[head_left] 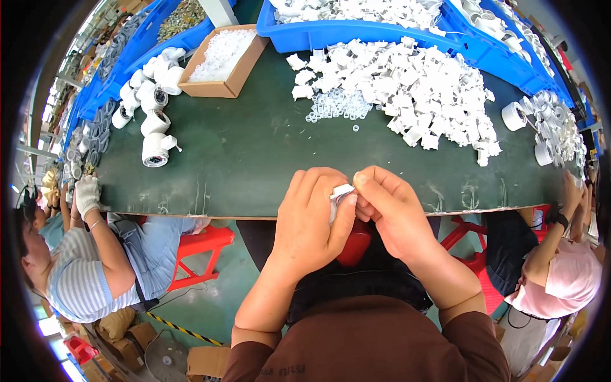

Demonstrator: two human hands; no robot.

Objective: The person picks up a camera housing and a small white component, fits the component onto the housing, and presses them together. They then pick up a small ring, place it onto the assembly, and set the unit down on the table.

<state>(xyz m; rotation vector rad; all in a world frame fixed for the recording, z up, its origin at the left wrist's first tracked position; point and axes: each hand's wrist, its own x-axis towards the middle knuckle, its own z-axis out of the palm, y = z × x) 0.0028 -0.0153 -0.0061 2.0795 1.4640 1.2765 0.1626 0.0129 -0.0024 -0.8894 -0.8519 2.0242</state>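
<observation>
I can't make out most of the part (342, 191), because the left hand (305, 216) curls nearly closed around it, thumb pressing its side. The right hand (398, 213) brings thumb and forefinger together at the part's right end, other fingers bent in; whether it grips something tiny too, I can't tell. What shows is small, white and angular, with a greyish strip below. It sits near the front edge of the table (242, 143). Bare green surface separates the hands from the white heap (407, 83) and clear rings (340, 104), reaching left toward the carton (210, 88).
</observation>
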